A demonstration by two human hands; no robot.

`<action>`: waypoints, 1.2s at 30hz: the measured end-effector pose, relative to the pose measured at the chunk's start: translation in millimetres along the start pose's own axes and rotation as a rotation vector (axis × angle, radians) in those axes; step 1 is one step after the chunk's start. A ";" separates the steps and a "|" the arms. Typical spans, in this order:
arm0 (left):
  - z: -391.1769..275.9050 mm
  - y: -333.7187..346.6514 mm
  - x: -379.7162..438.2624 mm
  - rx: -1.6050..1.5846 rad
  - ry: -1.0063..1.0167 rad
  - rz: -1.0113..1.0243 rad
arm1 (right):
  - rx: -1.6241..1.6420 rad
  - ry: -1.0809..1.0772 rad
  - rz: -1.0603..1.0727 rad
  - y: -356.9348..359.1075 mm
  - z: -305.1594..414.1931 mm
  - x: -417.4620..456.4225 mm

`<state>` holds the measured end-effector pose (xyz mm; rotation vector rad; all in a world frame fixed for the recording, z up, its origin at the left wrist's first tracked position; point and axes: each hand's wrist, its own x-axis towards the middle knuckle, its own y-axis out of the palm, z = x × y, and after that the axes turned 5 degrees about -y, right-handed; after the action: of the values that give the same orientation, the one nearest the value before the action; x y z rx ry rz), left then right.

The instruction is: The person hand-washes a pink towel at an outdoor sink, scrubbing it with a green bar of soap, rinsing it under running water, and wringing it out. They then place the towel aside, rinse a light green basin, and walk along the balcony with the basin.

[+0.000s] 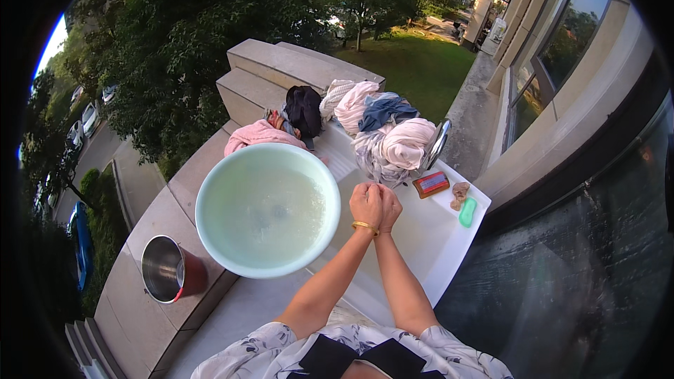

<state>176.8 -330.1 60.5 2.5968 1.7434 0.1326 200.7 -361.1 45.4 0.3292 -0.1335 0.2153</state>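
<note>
My left hand [366, 203], with a gold-coloured bracelet at the wrist, is pressed against my right hand [389, 208]. Both have their fingers curled together over a white laundry sink [416, 252]. Whatever may be between the palms is hidden. Just beyond the fingertips lies a wet, patterned light cloth [376, 160], with a bundled pale pink cloth [408, 142] resting by it. To the left stands a large pale green basin [263, 210] holding cloudy water. An amber soap bar with a red wrapper [432, 185] sits on the sink's right ledge.
Beside the soap are a crumpled brown cloth [459, 195] and a green soap bar [467, 212]. A chrome faucet [438, 142] rises at the back right. Blue cloth [387, 111], black cloth [304, 110] and a pink towel [263, 134] lie behind. A metal bucket [192, 273] stands on the stone ledge [139, 321].
</note>
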 end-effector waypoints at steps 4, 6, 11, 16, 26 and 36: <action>109.9 3.6 6.4 0.386 -0.326 -0.157 | -0.325 0.046 -0.132 -57.8 -92.3 -1.9; 136.0 -7.6 3.9 0.348 -0.273 -0.310 | -0.563 -0.014 -0.204 -86.4 -126.6 -3.5; 169.8 -24.2 15.7 0.525 -0.405 -0.409 | -0.862 -0.112 -0.247 -117.5 -170.7 1.0; 205.5 -2.9 1.0 0.183 -0.647 -0.119 | -0.270 0.475 -0.247 -110.2 -190.6 -15.5; 163.7 28.8 -15.5 -1.188 -0.979 0.133 | 0.447 0.583 -0.330 -77.2 -100.5 0.6; -52.3 -19.7 46.8 -1.258 -0.620 -0.030 | 0.295 0.465 0.049 55.4 64.8 17.9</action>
<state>172.2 -281.4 114.5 1.4457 0.9357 0.2688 199.1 -328.2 126.1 0.5601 0.3527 0.3552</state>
